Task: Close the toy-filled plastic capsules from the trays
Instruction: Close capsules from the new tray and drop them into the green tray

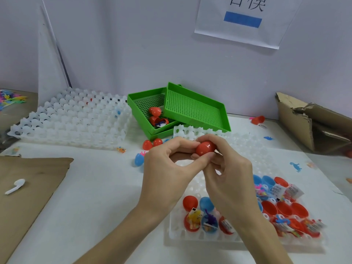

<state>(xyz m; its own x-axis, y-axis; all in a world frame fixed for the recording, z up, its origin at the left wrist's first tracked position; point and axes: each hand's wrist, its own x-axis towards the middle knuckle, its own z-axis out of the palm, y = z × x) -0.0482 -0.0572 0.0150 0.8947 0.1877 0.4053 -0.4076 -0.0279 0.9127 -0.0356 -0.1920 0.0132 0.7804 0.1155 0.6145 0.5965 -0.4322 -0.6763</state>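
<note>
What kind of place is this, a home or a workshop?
Probably a small toy-packing workbench: white capsule trays, green mesh bins, a torn cardboard box, and both hands pressing a red capsule.

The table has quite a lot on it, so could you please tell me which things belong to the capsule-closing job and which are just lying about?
Part of the job:
- red capsule, held by left hand and right hand
- near tray with open toy-filled capsules
- green baskets holding red capsules

Just lying about:
- earbud
- cardboard box
- paper sign
- stacked white trays

White earbud (15,185) on brown cardboard sheet (28,187); torn cardboard box (312,122) far right.
</note>
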